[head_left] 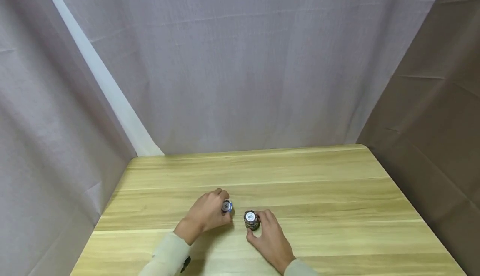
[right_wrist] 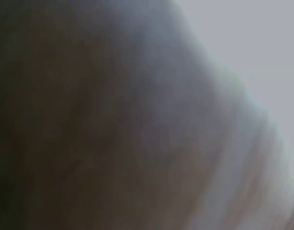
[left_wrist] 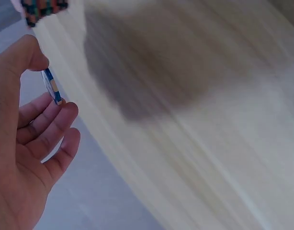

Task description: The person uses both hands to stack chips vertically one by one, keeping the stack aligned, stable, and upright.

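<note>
Between thumb and fingertips, my left hand (head_left: 208, 212) pinches a single blue-and-white poker chip (head_left: 227, 206), just left of a stack. The left wrist view shows this chip (left_wrist: 52, 87) nearly edge-on, held above the table. My right hand (head_left: 272, 241) grips the dark stack of poker chips (head_left: 251, 217) with thumb and index finger at its sides; the top chip has a white centre with a number. Part of the stack (left_wrist: 44, 8) also shows at the upper left of the left wrist view, its edges orange and dark. The right wrist view is too blurred to show the hand's work.
The wooden table (head_left: 318, 192) reaches back to a grey curtain (head_left: 243, 80). A darker brown cloth (head_left: 431, 113) hangs along the right side. On the left wrist sits a small black object (head_left: 185, 263) by the sleeve.
</note>
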Action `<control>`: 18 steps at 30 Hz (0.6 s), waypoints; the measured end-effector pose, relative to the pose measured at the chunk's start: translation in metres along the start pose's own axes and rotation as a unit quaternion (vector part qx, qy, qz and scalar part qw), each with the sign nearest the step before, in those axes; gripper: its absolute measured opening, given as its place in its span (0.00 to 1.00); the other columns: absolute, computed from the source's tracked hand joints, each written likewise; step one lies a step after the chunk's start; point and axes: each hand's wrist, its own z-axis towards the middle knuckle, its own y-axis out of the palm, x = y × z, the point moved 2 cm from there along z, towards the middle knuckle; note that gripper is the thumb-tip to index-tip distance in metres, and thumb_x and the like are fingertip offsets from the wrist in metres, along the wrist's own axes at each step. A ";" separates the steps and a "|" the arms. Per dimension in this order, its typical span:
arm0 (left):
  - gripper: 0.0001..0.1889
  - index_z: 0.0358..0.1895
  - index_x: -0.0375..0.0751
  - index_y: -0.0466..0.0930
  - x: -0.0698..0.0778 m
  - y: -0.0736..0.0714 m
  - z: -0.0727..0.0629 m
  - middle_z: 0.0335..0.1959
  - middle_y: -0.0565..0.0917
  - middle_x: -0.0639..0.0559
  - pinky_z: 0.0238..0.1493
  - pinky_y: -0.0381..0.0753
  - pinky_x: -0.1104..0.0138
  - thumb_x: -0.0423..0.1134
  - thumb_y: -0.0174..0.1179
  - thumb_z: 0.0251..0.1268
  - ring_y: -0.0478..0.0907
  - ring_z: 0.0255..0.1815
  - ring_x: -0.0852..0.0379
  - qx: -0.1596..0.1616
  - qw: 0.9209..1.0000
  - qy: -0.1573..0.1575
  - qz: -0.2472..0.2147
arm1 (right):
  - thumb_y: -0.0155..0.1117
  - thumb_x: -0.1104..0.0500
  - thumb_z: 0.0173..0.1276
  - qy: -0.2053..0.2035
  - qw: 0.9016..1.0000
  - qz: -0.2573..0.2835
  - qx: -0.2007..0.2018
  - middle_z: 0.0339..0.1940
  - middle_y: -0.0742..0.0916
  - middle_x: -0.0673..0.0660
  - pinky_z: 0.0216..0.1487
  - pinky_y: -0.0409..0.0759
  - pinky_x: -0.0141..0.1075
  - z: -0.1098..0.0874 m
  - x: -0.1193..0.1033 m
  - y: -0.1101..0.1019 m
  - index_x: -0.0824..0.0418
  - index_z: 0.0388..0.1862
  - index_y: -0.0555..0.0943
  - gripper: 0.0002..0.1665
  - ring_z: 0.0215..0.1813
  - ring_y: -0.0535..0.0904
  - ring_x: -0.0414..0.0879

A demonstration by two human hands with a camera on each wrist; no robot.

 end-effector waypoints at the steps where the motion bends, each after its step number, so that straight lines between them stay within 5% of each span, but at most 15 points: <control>1: 0.17 0.43 0.38 0.83 0.003 -0.003 0.001 0.34 0.79 0.54 0.36 0.83 0.68 0.41 0.69 0.50 0.75 0.33 0.62 0.002 1.000 0.008 -0.002 | 0.77 0.52 0.57 0.000 1.000 0.000 -0.001 0.46 0.82 0.50 0.54 0.86 0.43 0.000 0.000 0.000 0.60 0.53 0.83 0.27 0.50 0.82 0.44; 10: 0.17 0.45 0.39 0.84 0.032 -0.019 0.010 0.36 0.79 0.55 0.39 0.82 0.70 0.42 0.68 0.51 0.74 0.36 0.62 0.035 0.997 0.073 0.014 | 0.76 0.52 0.58 -0.002 1.000 0.001 -0.004 0.46 0.81 0.48 0.53 0.86 0.41 0.000 0.001 0.000 0.58 0.53 0.82 0.25 0.50 0.81 0.42; 18: 0.18 0.45 0.40 0.86 0.045 -0.017 0.013 0.39 0.82 0.54 0.42 0.83 0.70 0.44 0.69 0.51 0.76 0.38 0.61 0.036 0.995 0.092 0.026 | 0.76 0.52 0.59 0.005 1.000 0.007 -0.009 0.47 0.81 0.47 0.54 0.85 0.42 -0.001 0.000 -0.001 0.57 0.54 0.82 0.25 0.51 0.80 0.42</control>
